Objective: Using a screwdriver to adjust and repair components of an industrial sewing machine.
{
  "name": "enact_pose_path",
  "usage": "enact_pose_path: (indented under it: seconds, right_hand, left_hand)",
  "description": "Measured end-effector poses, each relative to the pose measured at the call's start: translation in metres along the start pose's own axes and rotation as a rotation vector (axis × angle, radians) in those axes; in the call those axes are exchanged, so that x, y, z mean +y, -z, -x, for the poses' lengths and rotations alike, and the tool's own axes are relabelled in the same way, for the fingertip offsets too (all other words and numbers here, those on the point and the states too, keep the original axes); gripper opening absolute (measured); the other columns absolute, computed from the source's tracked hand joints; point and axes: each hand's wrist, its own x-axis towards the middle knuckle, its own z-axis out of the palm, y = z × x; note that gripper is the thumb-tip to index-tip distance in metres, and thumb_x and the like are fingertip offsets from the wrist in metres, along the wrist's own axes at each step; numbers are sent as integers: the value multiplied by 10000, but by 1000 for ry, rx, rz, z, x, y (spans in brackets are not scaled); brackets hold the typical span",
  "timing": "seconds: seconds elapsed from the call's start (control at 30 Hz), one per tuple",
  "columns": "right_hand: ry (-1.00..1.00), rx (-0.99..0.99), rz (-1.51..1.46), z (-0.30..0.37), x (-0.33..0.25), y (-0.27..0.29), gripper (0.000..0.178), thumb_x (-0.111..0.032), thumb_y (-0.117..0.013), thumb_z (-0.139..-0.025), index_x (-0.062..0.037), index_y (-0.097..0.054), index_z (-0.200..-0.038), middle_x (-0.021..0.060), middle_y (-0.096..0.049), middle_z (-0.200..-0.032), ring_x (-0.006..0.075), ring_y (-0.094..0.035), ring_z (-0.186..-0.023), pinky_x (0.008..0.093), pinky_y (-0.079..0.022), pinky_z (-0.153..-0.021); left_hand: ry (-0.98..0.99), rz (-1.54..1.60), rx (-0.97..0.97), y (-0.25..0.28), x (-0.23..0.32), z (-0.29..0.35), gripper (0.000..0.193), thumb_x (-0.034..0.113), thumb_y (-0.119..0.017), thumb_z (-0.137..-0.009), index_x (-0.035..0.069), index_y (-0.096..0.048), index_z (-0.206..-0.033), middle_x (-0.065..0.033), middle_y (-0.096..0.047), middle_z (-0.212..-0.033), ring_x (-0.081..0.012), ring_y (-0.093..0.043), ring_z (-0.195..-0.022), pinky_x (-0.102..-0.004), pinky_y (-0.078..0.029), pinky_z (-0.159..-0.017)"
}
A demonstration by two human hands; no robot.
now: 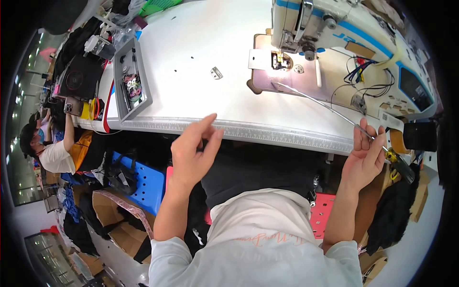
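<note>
My right hand (366, 155) is closed around the shaft of a long screwdriver (330, 109) near its yellow and black handle. The thin metal shaft slants up and left, its tip over the bed of a white and blue sewing machine (287, 79). Just past the table's front edge hovers my left hand (193, 148), index finger and thumb apart, with nothing seen in it. A small metal plate (216, 72) lies on the white table (191, 98), beyond the left hand. Under the machine's needle, an opening (281, 60) in the bed shows dark parts inside.
To the left, a grey tray (144, 88) holds small parts and tools. Tiny dark pieces lie near the metal plate. Loose wires (361, 76) cross the machine bed at right. A ruler strip (267, 131) runs along the table's front edge. Another person (57, 150) works at far left.
</note>
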Motion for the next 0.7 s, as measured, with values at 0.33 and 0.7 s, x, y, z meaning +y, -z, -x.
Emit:
enact_pose_path:
  seconds: [0.33,0.7]
  right_hand:
    - [212,-178,66,-10,-4,-2,415,-239,-451,-1120,78,-501,-1383,208,-692,-1184,372,-674,-1191,419,-622,-970]
    - [210,-262,-55,-26,-12,0,405,-256,-434,-1125,42,-506,-1390,182,-695,-1211,367,-658,-1214,447,-609,-990]
  left_hand:
    - [2,108,-135,-15,4,5,325,-26,-788,-846,-14,-702,-1159,-92,-689,-774,-158,-666,-618,-261,-525,-576]
    - [-44,79,-192,-65,22,-50,348,78,-807,-854,32,-700,-1182,-66,-690,-779,-171,-659,-607,-289,-503,-536]
